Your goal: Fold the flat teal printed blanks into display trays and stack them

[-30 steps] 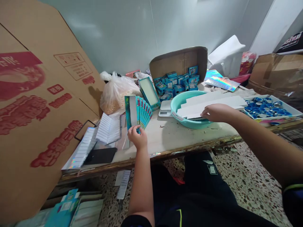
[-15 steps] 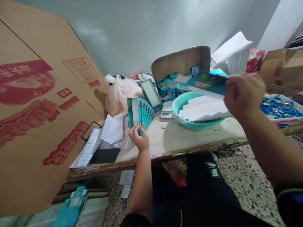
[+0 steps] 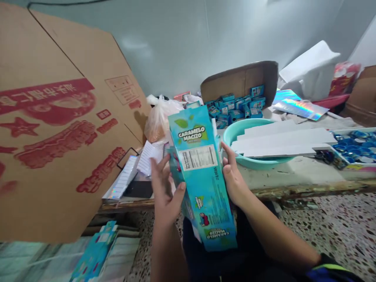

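The right hand is pinching the right side of a tall blue box, and the left hand has its fingers spread, its thumb up against the box's left edge; I can't tell how hard it pushes. The box is in the middle of the frame, a bit tilted. It looks like thin card, so a soft, even squeeze from both sides should work best; a hard poke might crumple it. Right of the middle, a green bowl full of white card strips sits near the right hand, and an elbow could bump it. A big brown carton fills the left and leaves less room there. Small blue boxes lie higher up, and blue round things sit at the far right.
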A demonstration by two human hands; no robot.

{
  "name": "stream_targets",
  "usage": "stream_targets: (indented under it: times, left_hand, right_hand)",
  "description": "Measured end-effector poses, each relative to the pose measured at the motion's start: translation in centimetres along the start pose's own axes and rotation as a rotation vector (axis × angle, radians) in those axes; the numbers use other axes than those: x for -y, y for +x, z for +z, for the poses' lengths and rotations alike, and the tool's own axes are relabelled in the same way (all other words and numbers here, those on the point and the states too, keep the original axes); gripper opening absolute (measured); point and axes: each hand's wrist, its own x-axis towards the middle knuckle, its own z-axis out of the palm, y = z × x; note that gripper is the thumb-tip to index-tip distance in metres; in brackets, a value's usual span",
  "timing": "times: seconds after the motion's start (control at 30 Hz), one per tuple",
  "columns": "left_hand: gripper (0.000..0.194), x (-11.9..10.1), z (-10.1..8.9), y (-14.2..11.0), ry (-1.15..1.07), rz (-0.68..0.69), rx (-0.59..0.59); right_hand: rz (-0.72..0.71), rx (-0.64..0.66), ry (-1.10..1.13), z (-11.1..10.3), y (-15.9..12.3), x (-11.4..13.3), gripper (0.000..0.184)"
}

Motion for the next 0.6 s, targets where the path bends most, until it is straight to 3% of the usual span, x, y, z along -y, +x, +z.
stream_targets:
  times: [0.13,0.27,0.33,0.47,0.6]
  left_hand:
    - [0.098,0.1,-0.5,-0.6,-0.050,-0.174,0.042]
    - [0.103,-0.4,0.5,-0.8,-0.119,-0.221,0.056]
    - [0.100,-0.2,1.2,-0.8,-0.147,-0.251,0.074]
    - [0.088,1.5,3.1,-1.6,-0.164,-0.307,0.120]
    - [0.084,2.8,5.5,-3.9,-0.177,-0.319,-0.002]
  right_hand:
    - [-0.095,0.103,-0.193,-0.2,-0.5,0.9,0.070]
    - [-0.194,0.041,-0.292,-0.4,-0.6,1.9,0.059]
    - [-0.224,0.073,-0.271,-0.7,-0.5,2.0,0.058]
    - [-0.177,0.255,-0.116,-1.0,-0.3,1.5,0.066]
    - [-0.193,0.167,-0.167,-1.0,-1.2,0.3,0.062]
